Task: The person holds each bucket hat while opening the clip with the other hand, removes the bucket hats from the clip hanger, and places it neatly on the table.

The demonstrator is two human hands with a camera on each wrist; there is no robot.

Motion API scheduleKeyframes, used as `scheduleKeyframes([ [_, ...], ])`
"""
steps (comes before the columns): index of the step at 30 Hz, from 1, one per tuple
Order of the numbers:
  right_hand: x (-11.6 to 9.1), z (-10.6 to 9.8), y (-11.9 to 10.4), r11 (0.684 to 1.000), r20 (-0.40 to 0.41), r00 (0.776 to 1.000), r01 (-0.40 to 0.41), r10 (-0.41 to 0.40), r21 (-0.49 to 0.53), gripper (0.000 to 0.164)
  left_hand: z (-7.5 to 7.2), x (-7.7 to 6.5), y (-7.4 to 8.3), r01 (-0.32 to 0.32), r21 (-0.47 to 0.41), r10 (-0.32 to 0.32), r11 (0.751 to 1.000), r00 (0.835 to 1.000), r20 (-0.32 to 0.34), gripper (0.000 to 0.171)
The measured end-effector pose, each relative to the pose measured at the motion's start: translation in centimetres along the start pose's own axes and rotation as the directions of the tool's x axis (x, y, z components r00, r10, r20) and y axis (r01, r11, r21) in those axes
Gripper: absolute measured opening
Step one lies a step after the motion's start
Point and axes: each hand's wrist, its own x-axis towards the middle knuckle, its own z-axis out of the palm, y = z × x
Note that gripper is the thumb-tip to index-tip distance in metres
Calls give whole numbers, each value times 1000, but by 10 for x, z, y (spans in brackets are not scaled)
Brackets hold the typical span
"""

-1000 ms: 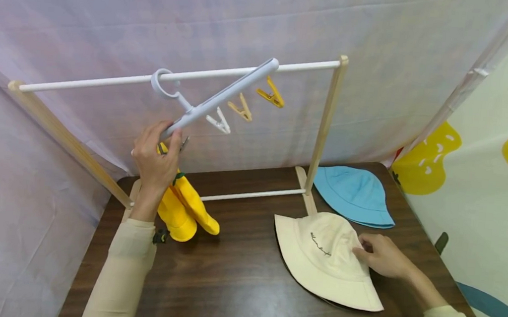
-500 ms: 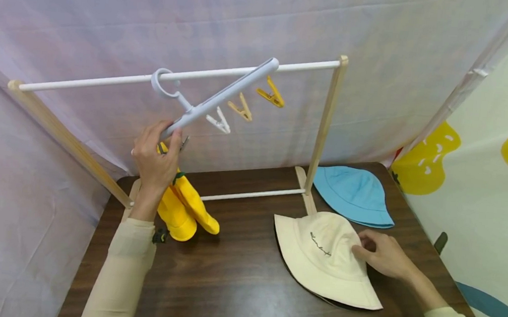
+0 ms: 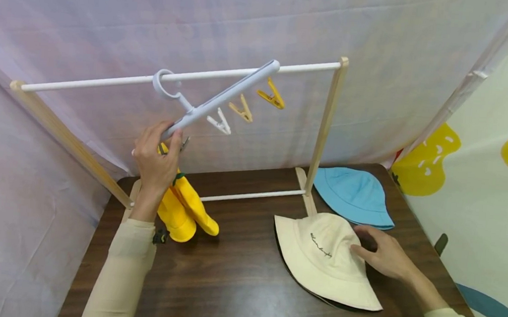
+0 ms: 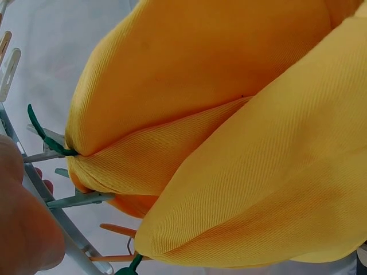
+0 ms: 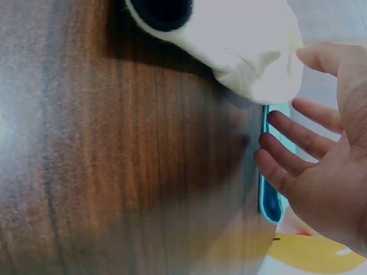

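My left hand (image 3: pixel 155 160) grips the lower near end of a pale blue-grey clip hanger (image 3: pixel 223 99), which tilts with its hook round the rack's top bar. Below that hand, yellow cloth hats (image 4: pixel 241 172) with green stems hang from clips. Three more clips dangle unfilled along the hanger: a white clip (image 3: pixel 219 122), a beige clip (image 3: pixel 242 110) and a yellow clip (image 3: pixel 272 96). On the table lies a cream bucket hat (image 3: pixel 331 259) with dark script on its crown. At the crown's right side is my right hand (image 5: pixel 332 166), fingers spread, thumb tip right at the cloth.
A light blue bucket hat (image 3: pixel 351 193) lies behind the cream one, at the table's back right. The rack has wooden posts (image 3: pixel 325 129) and a white top bar (image 3: pixel 94 82). It stands at the back of the brown table (image 3: pixel 227 276), before hanging cloth.
The fingers of my right hand have spread apart at the cream hat, whose brim has shifted very slightly. My left hand and the hanger have stayed in place.
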Motion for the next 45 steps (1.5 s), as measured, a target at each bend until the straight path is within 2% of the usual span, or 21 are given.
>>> scheduleKeyframes([
  [8,6,-7,-14,999,11,1000,-8,8,39,71,-3,1,1,-3,-1,3,1000,1000,-2,32],
  [20,27,-22,-56,986,-20,990,141,-139,93,62,-9,3,2,-16,-23,17,1000,1000,17,30],
  [27,45,-23,-87,959,-55,963,267,-263,96,57,-10,5,1,-19,-38,20,999,999,34,31],
  [36,64,-33,-128,927,-56,930,366,-362,83,58,-14,6,-1,-32,-37,34,999,998,47,30],
  [45,78,-47,-166,901,-64,905,425,-420,89,59,-19,6,-2,-12,-21,13,1000,997,76,30],
])
